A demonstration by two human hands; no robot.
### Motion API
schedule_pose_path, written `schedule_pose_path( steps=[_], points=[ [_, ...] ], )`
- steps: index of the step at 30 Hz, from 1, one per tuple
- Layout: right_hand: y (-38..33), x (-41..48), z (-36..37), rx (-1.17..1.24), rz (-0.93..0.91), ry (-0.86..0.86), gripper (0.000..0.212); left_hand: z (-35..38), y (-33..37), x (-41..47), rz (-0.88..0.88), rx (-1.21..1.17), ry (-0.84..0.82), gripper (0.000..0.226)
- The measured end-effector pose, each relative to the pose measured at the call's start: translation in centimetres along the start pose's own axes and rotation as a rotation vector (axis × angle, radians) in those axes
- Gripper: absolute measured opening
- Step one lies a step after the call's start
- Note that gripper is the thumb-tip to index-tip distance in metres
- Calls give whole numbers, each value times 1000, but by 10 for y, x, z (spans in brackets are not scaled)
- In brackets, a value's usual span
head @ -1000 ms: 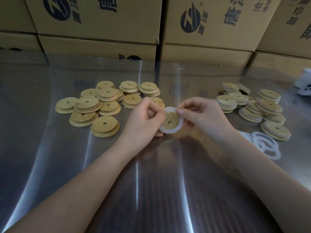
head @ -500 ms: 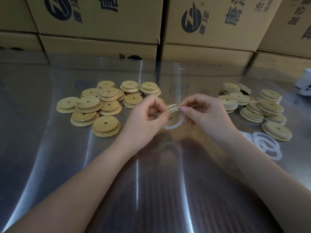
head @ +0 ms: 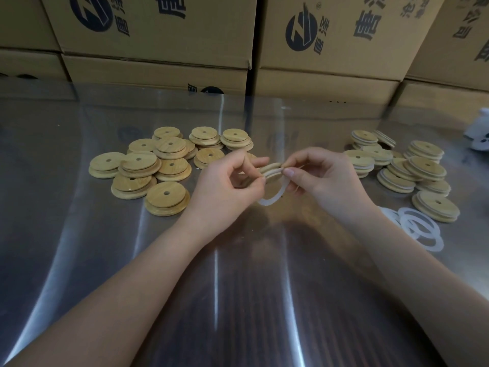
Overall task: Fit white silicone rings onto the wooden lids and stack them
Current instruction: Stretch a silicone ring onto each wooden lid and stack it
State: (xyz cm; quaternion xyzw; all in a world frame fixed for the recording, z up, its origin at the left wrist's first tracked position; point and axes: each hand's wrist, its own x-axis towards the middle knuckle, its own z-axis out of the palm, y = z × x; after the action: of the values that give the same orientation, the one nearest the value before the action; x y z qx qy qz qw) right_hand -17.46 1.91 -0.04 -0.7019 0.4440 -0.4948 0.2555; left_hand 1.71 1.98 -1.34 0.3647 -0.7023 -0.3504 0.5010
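A wooden lid (head: pixel 271 169) is held edge-on above the table between both hands. My left hand (head: pixel 227 185) pinches its left rim and my right hand (head: pixel 321 178) pinches its right rim. A white silicone ring (head: pixel 275 196) sits partly in the lid's groove, and its lower part hangs loose below the lid. Bare wooden lids (head: pixel 166 196) lie in a heap on the left. Lids with rings fitted (head: pixel 412 168) are stacked on the right. Loose white rings (head: pixel 419 226) lie at the near right.
The table (head: pixel 79 260) has a shiny, clear-covered top. Cardboard boxes (head: pixel 158 35) form a wall along its far edge. A white object (head: pixel 480 133) sits at the far right edge of the view.
The lid has turned from facing me to edge-on. The ring, which lay flat around the lid's face, now hangs partly loose below it. Both hands stay at the lid's rim.
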Motion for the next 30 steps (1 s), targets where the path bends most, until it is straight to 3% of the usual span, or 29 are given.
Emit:
schedule_pose_path(
  steps=[11, 20, 30],
  points=[
    [-6, -3, 1, -159, -57, -20, 22, -1, 6, 1, -122, -105, 22, 12],
    [-8, -1, -3, -23, 85, -19, 27, 3, 8, -5, -148, -189, -83, 23],
    [-10, -2, 1, 114, 132, -13, 23, 1, 6, 0, -239, -298, 52, 22]
  ],
)
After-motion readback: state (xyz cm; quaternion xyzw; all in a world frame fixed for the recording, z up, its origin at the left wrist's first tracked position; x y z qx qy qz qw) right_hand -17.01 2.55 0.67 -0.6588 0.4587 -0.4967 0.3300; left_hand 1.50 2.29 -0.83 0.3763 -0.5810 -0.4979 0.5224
